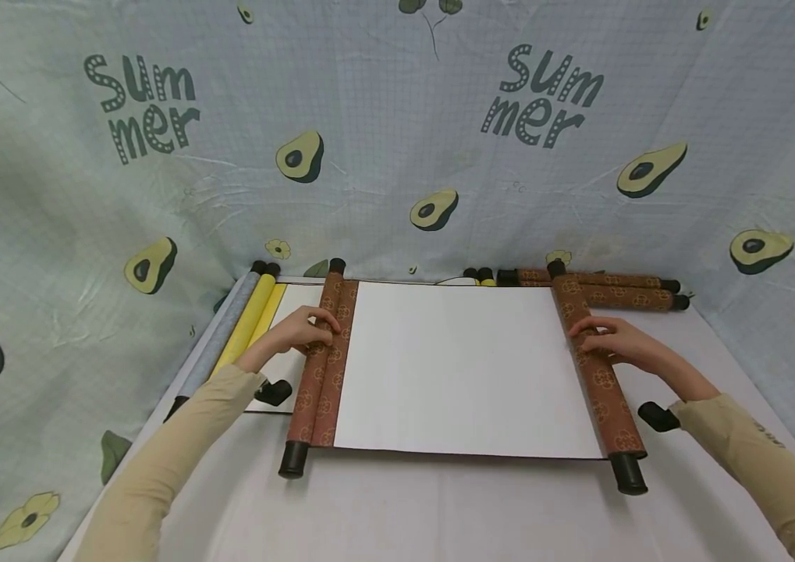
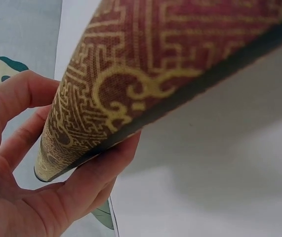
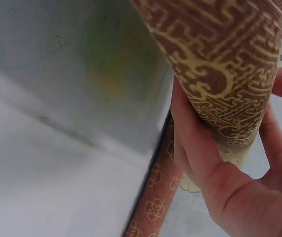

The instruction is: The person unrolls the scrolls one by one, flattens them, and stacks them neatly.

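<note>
A partly unrolled scroll [image 1: 467, 367] spans the middle of the head view, its white sheet facing up between two reddish-brown patterned rolls with black end knobs. My left hand [image 1: 304, 328] grips the left roll [image 1: 311, 390] around its upper half. Thumb and fingers wrap the patterned roll [image 2: 101, 94] in the left wrist view. Opposite it, my right hand [image 1: 615, 341] holds the right roll [image 1: 601, 382]. The right wrist view has this roll [image 3: 220, 74] between thumb and fingers, beside a sheet with a blurred green and yellow patch.
Left of the scroll lie a grey roll [image 1: 218, 343] and a yellow roll [image 1: 246, 320], with another white sheet [image 1: 274, 398] beside them. Brown patterned rolls [image 1: 629, 297] are stacked at the back right. A printed avocado cloth [image 1: 383, 117] hangs behind the white table [image 1: 397, 507].
</note>
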A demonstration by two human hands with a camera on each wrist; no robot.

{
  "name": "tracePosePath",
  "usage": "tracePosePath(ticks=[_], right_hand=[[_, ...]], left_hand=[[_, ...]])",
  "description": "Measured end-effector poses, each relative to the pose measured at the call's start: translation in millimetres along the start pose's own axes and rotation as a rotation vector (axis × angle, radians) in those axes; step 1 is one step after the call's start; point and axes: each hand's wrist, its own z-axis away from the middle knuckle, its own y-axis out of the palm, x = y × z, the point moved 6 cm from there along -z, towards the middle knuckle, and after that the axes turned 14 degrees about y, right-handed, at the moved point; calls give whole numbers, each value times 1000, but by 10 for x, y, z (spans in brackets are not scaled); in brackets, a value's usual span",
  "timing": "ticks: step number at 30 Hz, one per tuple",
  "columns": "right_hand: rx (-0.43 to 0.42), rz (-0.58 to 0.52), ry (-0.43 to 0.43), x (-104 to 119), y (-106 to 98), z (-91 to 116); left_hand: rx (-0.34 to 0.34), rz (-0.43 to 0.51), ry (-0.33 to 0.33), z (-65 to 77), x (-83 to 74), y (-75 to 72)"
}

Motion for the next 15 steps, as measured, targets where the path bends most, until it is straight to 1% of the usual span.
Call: tracePosePath(ticks=[8,11,15], right_hand=[[-159,121,-49,46,50,-48],[-178,124,-58,38,33,-48],[-170,92,-46,15,-6,-30]], left_hand=[[-9,-21,9,13,8,-1],[-11,-28,17,18,16,-14],[-20,-26,23,33,41,-49]])
